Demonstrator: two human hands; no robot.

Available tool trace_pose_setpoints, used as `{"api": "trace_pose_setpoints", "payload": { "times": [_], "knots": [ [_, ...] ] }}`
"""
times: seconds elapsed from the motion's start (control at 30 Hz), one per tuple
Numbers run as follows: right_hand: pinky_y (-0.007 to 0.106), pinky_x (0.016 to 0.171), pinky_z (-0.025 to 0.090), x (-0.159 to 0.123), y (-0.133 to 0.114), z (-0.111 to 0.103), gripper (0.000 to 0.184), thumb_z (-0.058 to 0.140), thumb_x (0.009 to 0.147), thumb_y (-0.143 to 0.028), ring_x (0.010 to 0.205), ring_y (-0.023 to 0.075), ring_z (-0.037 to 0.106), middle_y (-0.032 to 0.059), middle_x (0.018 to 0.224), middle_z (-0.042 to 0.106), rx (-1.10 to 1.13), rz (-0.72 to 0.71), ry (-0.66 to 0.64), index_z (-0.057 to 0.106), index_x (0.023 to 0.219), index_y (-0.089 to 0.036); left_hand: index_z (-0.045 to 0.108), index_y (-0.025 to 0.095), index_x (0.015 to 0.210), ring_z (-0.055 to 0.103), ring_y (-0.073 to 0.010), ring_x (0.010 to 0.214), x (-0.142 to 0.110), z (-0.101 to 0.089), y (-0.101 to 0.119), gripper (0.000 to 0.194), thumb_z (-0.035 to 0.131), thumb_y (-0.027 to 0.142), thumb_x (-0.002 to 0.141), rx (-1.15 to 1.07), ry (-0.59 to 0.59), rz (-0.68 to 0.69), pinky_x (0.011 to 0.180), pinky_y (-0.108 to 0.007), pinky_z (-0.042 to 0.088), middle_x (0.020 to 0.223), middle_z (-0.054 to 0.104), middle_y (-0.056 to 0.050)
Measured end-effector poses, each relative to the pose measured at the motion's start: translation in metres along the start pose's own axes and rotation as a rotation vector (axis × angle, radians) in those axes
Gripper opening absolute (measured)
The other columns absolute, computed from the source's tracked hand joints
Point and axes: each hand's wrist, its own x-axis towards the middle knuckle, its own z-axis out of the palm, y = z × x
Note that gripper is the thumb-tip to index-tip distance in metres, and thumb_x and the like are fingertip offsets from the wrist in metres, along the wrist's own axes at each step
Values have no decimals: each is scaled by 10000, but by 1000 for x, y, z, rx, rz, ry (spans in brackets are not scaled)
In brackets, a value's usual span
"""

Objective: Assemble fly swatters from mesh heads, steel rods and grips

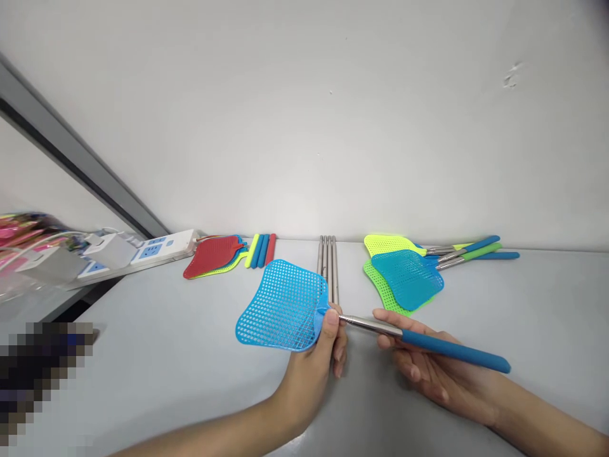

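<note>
The left hand (309,365) pinches a blue mesh fly swatter (280,306) at its neck, above the middle of the worktop (166,362); the right hand (428,371) loosely curls around its blue handle (451,350).

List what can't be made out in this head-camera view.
Head view:
- Where the blue fly swatter head meets its shaft: hidden by the left hand.
- Lower ends of the steel rods: hidden behind that swatter and hand.
- Dark object, lower left: pixelated.
- Colourful packaging: cut off by the left edge.

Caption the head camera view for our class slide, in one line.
Left hand holds a blue fly swatter head; right hand supports its blue handle.
</note>
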Motion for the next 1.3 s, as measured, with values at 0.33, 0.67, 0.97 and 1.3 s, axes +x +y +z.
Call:
{"api": "trace_pose_setpoints", "payload": {
  "times": [0.33, 0.67, 0.97, 1.3],
  "knots": [
    [165, 446, 401, 4, 2, 7, 252, 471, 848, -163, 730, 128, 572, 56, 984, 614, 33, -56, 1, 568, 1077, -208, 422, 179, 742, 307, -53, 396, 1, 1, -1, 306, 419, 466, 850, -21, 35, -16, 399, -168, 293, 462, 356, 86],
    [185, 486, 333, 22, 8, 24, 202, 420, 890, -323, 552, 70, 482, 6, 758, 533, -283, -134, 20, 550, 910, -170, 432, 185, 692, 323, -75, 417, -1, 1, 3, 319, 396, 453, 861, 175, -36, 29, 438, -206, 293, 455, 351, 77],
    [201, 437, 329, 50, 19, 35, 295, 466, 849, -344, 461, 102, 510, -16, 492, 512, -378, -178, 50, 498, 626, -153, 388, 185, 534, 315, -82, 403, 1, 2, 4, 448, 361, 499, 852, 194, -15, 24, 426, -215, 287, 419, 365, 60],
    [175, 393, 313, 47, 14, 34, 286, 501, 806, -321, 384, 67, 434, -33, 448, 494, -342, -120, 98, 510, 580, -146, 436, 192, 608, 393, -95, 464, -1, 0, 6, 363, 361, 424, 877, 342, -41, 48, 500, -227, 323, 488, 416, 56]
  ]
}}
